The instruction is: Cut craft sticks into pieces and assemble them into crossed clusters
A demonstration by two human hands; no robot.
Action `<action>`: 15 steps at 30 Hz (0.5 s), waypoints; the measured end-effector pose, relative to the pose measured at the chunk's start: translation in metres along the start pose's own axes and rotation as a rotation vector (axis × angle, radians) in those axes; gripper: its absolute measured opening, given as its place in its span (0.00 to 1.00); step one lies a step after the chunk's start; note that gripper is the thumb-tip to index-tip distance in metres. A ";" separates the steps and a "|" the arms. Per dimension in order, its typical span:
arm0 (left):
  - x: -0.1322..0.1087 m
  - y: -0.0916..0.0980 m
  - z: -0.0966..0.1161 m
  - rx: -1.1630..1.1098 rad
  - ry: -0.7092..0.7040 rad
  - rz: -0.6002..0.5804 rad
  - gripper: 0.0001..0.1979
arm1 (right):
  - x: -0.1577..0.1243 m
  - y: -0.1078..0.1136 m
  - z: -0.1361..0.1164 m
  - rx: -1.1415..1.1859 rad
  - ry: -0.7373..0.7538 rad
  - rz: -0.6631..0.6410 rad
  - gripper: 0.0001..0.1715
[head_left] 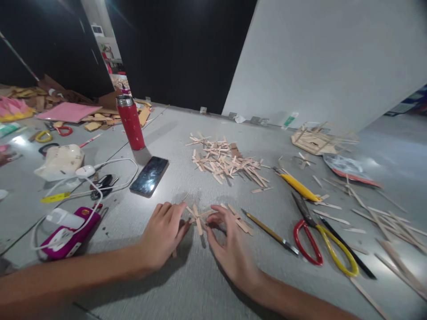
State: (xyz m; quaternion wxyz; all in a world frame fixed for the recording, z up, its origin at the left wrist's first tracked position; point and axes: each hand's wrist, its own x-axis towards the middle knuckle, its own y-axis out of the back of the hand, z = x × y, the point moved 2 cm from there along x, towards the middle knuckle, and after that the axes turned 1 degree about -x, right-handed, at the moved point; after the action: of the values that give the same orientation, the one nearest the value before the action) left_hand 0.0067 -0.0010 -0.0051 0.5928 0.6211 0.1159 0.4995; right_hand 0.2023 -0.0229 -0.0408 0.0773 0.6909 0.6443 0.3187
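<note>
Low over the front of the grey table, a small star-shaped piece of crossed wooden sticks point(198, 218) sits between my two hands. My left hand point(163, 231) is curled, its thumb and forefinger closed on the star's left side. From the other side my right hand point(230, 246) grips the star's right tips between thumb and fingers. Just past my right fingers lie more crossed sticks point(240, 221). A stick end point(174, 252) shows under my left hand. The fingertips partly cover the star's outer ends.
A pile of short sticks point(227, 158) lies ahead. Rightward are a craft knife point(270, 232), a yellow cutter point(298, 186), scissors point(310, 226) and long strips point(383, 222). Leftward are a phone point(150, 176), a red bottle point(130, 124) and a purple power strip point(71, 233) with white cables.
</note>
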 end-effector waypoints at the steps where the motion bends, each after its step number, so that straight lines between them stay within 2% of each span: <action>1: 0.000 0.000 0.000 0.011 -0.010 0.003 0.12 | 0.000 0.000 0.000 -0.008 0.001 -0.003 0.23; 6: -0.001 -0.001 -0.003 0.034 -0.015 0.013 0.12 | 0.000 0.002 -0.002 -0.071 0.030 0.006 0.22; 11: -0.001 -0.001 -0.001 0.043 -0.016 0.006 0.09 | -0.001 0.006 -0.011 -0.181 0.150 0.015 0.25; 15: -0.001 0.002 0.002 0.088 -0.022 -0.067 0.11 | -0.001 0.007 -0.019 -0.290 0.283 -0.100 0.27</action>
State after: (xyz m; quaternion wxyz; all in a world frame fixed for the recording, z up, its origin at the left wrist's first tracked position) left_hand 0.0067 -0.0034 -0.0031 0.5825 0.6477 0.1518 0.4670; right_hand 0.1977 -0.0310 -0.0227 0.1003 0.5879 0.6296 0.4978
